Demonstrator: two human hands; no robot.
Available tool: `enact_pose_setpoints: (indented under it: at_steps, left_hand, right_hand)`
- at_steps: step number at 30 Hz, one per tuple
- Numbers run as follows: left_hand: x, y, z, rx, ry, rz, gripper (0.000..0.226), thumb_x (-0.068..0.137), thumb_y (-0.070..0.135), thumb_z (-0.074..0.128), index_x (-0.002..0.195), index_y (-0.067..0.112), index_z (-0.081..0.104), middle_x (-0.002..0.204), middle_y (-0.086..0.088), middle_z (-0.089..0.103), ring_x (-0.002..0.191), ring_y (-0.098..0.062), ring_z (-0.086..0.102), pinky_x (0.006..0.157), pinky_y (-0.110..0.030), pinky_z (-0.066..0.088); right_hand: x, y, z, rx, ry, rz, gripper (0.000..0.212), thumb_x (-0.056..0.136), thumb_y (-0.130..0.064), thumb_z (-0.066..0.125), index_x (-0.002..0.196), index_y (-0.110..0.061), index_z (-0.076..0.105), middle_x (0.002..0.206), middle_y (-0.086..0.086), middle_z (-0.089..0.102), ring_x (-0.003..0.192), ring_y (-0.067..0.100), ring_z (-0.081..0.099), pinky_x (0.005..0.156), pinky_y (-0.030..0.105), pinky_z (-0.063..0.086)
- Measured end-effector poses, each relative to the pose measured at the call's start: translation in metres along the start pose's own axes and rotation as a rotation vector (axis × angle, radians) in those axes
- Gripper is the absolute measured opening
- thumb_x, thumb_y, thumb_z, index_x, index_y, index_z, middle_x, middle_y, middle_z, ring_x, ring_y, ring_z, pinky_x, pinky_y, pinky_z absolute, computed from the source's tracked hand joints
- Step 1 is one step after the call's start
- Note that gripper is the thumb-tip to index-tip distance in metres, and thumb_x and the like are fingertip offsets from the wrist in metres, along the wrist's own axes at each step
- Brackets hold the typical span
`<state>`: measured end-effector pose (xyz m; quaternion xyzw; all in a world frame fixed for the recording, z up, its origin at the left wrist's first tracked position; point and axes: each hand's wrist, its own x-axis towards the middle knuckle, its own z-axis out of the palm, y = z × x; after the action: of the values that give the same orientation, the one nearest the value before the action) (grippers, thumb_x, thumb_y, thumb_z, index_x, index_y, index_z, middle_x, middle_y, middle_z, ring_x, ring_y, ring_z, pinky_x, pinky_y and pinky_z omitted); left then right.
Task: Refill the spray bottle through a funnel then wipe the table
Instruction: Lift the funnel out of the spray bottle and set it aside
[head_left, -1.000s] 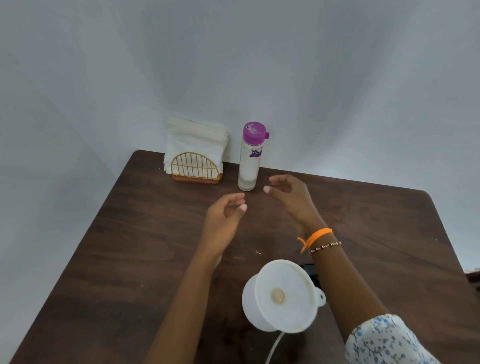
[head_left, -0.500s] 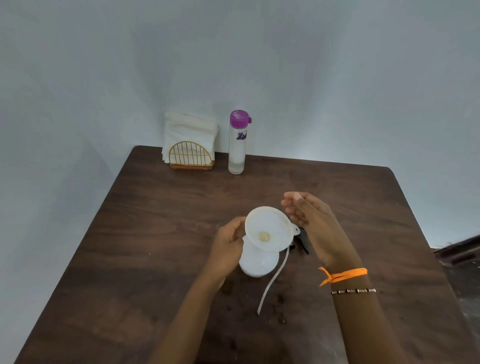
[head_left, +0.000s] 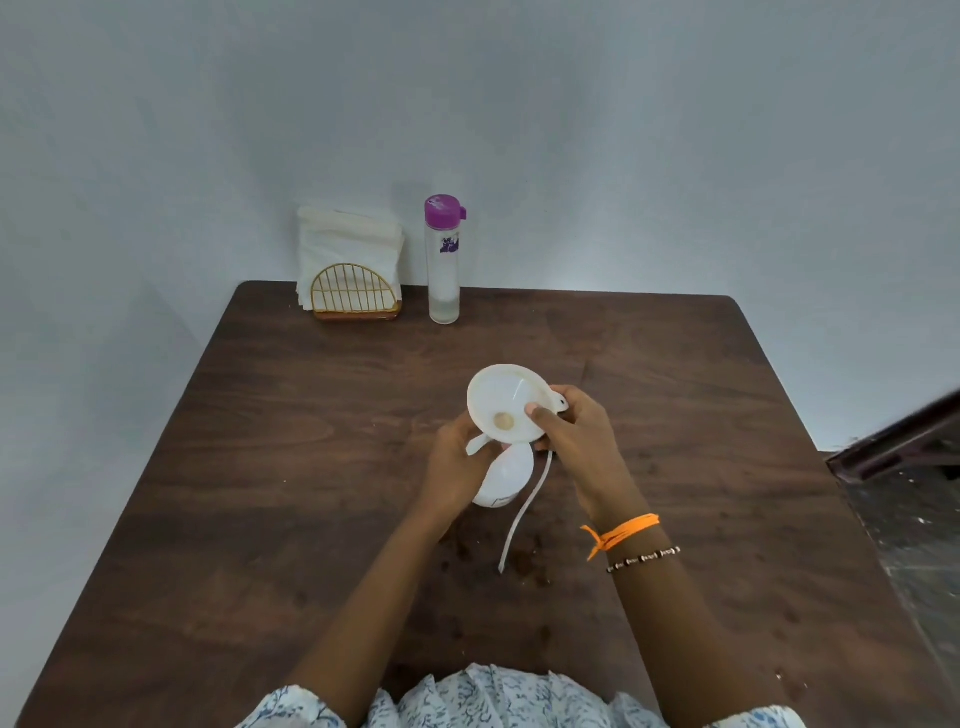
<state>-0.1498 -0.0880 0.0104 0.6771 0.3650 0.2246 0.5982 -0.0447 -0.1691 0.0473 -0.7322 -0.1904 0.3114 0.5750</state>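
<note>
Round plastic funnel now gripped, tilted

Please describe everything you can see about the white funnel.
The white plastic funnel has a wide round bowl, a small tab on its rim and a tan-looking hole at the centre. It is tilted, over the white spray bottle. The right hand pinches its rim; the left hand is below it.

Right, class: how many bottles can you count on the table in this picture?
2. A white spray bottle stands mid-table under the funnel, gripped by the left hand. A clear bottle with a purple cap stands at the back edge beside the napkin holder.
</note>
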Motion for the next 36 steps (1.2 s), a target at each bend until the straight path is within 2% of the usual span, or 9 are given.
enact_pose_setpoints:
  at_steps: [6, 9, 13, 15, 20, 24, 30, 33, 36]
  left_hand:
    - [0.001, -0.010, 0.000, 0.040, 0.002, 0.036, 0.042, 0.075, 0.034, 0.063, 0.114, 0.018, 0.064, 0.115, 0.003, 0.067, 0.110, -0.017, 0.060, 0.095, -0.048, 0.048]
    - [0.002, -0.009, -0.001, 0.031, -0.010, 0.051, 0.027, 0.079, 0.021, 0.065, 0.106, 0.027, 0.065, 0.109, 0.009, 0.068, 0.107, -0.016, 0.060, 0.096, -0.047, 0.047]
    - [0.004, -0.010, -0.003, 0.031, -0.018, 0.072, 0.032, 0.084, 0.007, 0.062, 0.099, 0.035, 0.062, 0.104, 0.011, 0.067, 0.105, -0.016, 0.060, 0.096, -0.043, 0.047]
    - [0.004, -0.011, -0.002, 0.023, -0.018, 0.073, 0.032, 0.085, 0.006, 0.062, 0.098, 0.036, 0.061, 0.104, 0.012, 0.066, 0.106, -0.016, 0.059, 0.096, -0.043, 0.047]
    - [0.007, -0.015, -0.001, 0.020, -0.022, 0.059, 0.027, 0.085, 0.010, 0.063, 0.111, 0.019, 0.064, 0.112, 0.002, 0.067, 0.109, -0.019, 0.059, 0.098, -0.047, 0.046]
    - [0.007, -0.015, -0.001, 0.037, -0.029, 0.083, 0.027, 0.086, 0.010, 0.062, 0.106, 0.028, 0.064, 0.110, 0.006, 0.067, 0.107, -0.016, 0.058, 0.097, -0.045, 0.046]
    - [0.007, -0.016, -0.001, 0.027, -0.029, 0.076, 0.028, 0.086, 0.009, 0.061, 0.112, 0.019, 0.064, 0.112, 0.003, 0.067, 0.108, -0.016, 0.058, 0.098, -0.044, 0.046]
    - [0.007, -0.016, -0.002, 0.025, -0.033, 0.100, 0.027, 0.085, 0.008, 0.061, 0.107, 0.022, 0.066, 0.109, 0.005, 0.068, 0.106, -0.015, 0.059, 0.095, -0.041, 0.048]
    - [0.006, -0.013, -0.002, 0.033, -0.026, 0.084, 0.026, 0.086, 0.009, 0.061, 0.102, 0.029, 0.063, 0.108, 0.009, 0.065, 0.107, -0.015, 0.058, 0.095, -0.040, 0.047]
  right_hand:
    - [-0.002, -0.004, -0.002, 0.056, 0.115, -0.051, 0.012, 0.088, -0.004, 0.052, 0.093, -0.008, 0.062, 0.095, 0.010, 0.063, 0.077, 0.017, 0.058, 0.051, 0.022, 0.049]
    - [-0.001, -0.008, -0.009, 0.151, 0.125, -0.029, 0.012, 0.088, -0.003, 0.052, 0.090, -0.009, 0.062, 0.092, 0.011, 0.063, 0.070, 0.018, 0.055, 0.052, 0.025, 0.045]
    - [0.000, -0.010, -0.019, 0.236, 0.110, 0.015, 0.013, 0.089, -0.003, 0.051, 0.094, -0.006, 0.063, 0.094, 0.010, 0.064, 0.069, 0.017, 0.056, 0.062, 0.029, 0.045]
    - [-0.001, -0.010, -0.022, 0.277, 0.094, 0.034, 0.014, 0.089, -0.003, 0.050, 0.090, -0.008, 0.063, 0.095, 0.010, 0.064, 0.076, 0.019, 0.056, 0.066, 0.031, 0.046]
    - [-0.003, -0.008, -0.024, 0.429, 0.010, 0.092, 0.014, 0.090, 0.000, 0.048, 0.094, -0.004, 0.061, 0.088, 0.007, 0.062, 0.069, 0.012, 0.055, 0.053, 0.017, 0.046]
    - [-0.001, 0.000, -0.020, 0.202, 0.084, 0.059, 0.013, 0.089, -0.001, 0.049, 0.094, -0.004, 0.061, 0.089, 0.009, 0.064, 0.069, 0.012, 0.057, 0.058, 0.023, 0.047]
    - [0.001, -0.003, -0.029, 0.480, -0.036, 0.103, 0.017, 0.092, 0.000, 0.046, 0.094, -0.005, 0.062, 0.082, 0.006, 0.062, 0.057, 0.005, 0.054, 0.050, 0.014, 0.045]
    - [0.001, 0.002, -0.028, 0.272, 0.028, 0.082, 0.016, 0.091, -0.001, 0.049, 0.089, -0.009, 0.062, 0.088, 0.009, 0.064, 0.064, 0.009, 0.057, 0.053, 0.017, 0.048]
    - [0.001, 0.001, -0.030, 0.376, -0.005, 0.090, 0.017, 0.091, 0.000, 0.047, 0.091, -0.007, 0.062, 0.083, 0.006, 0.064, 0.060, 0.007, 0.057, 0.052, 0.015, 0.047]
